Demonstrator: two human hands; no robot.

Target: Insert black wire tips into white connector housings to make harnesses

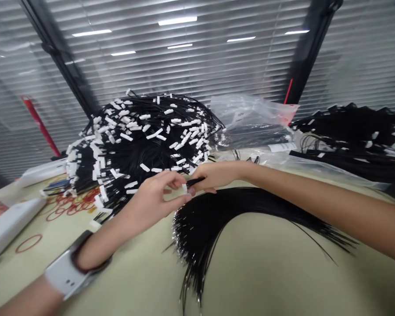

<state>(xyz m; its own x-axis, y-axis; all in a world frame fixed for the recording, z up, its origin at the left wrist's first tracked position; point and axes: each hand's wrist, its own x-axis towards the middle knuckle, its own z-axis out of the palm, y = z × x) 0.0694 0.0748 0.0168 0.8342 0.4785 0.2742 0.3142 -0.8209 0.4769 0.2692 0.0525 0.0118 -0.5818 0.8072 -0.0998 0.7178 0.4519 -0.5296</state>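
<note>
Centrally, white tag (184, 188) pinched by left hand (149, 204), black wire end (195, 181) gripped by right hand (213, 175), both held above fanned wire bundle (237, 206) for clearance.

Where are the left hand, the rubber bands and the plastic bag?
Left hand (150, 204): head view, back of the hand.
Rubber bands (70, 204): head view, middle of the pile.
Plastic bag (246, 112): head view, upper clear part.

**A Work Room Full of Wires**

This looks like a factory work room, not a home. A big heap of black wires (141, 140) with white tags sits on the long desk (256, 267) (so many wires!). More wires fill a plastic bag (253, 125), rubber bands (70, 204) lie nearby, and window blinds (171, 66) hang behind.
</note>
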